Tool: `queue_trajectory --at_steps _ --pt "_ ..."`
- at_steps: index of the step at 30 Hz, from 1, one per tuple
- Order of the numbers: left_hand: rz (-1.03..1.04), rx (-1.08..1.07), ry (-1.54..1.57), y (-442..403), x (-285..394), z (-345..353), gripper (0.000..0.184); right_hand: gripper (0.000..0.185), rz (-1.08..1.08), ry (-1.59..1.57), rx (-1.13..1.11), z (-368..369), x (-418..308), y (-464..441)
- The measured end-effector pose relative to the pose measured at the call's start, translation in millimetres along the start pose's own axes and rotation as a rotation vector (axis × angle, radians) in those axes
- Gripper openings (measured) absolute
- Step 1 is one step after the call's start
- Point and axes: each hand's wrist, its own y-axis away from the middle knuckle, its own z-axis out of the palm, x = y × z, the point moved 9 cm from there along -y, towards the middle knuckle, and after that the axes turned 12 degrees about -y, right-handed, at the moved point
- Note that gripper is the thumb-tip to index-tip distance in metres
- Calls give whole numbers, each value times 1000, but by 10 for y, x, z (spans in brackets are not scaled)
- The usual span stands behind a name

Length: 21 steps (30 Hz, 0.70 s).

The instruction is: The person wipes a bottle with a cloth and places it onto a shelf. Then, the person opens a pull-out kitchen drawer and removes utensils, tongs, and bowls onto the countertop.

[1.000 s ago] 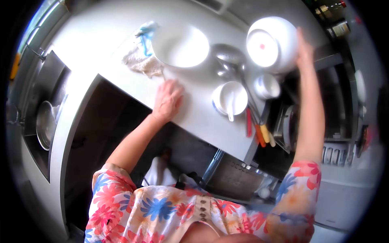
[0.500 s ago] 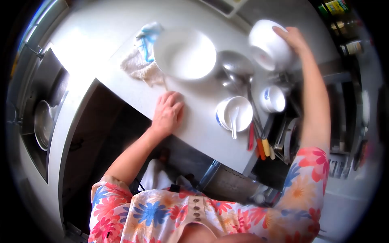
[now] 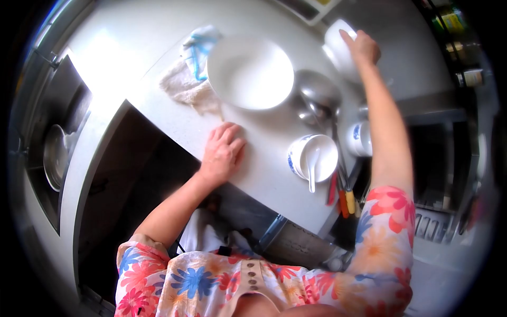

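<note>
My right hand [image 3: 363,48] grips a white bowl [image 3: 339,52] at the back right of the counter; the bowl is tilted on its side, and its far part is hidden. My left hand [image 3: 224,152] rests on the counter's front edge, fingers curled, with nothing visible in it. Behind it lies a beige cloth [image 3: 188,85] beside a white and blue cloth [image 3: 201,44]. A large white bowl [image 3: 250,72] stands next to them. Nearer me, small stacked bowls [image 3: 323,150] hold a white spoon [image 3: 312,168].
Metal ladles [image 3: 320,89] with coloured handles [image 3: 349,202] lie right of the large bowl. A small blue-patterned bowl [image 3: 360,138] sits by my right forearm. A sink [image 3: 46,119] holding a metal pan [image 3: 55,157] is at the left. Bottles [image 3: 469,78] stand at the far right.
The bowl in my right hand has tipped from base-facing to side-on, and my right hand has moved left over its side. The left hand has stayed on the counter edge. The view has shifted slightly.
</note>
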Motion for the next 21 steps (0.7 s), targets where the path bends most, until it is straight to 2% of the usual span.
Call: queue_trajectory --at_steps 14,21 --pt "-3 3 21 -8 -3 -11 18 49 -106 9 96 293 -226 110" --pt "2 6 32 -20 14 -22 17 37 -120 -40 39 481 -440 334"
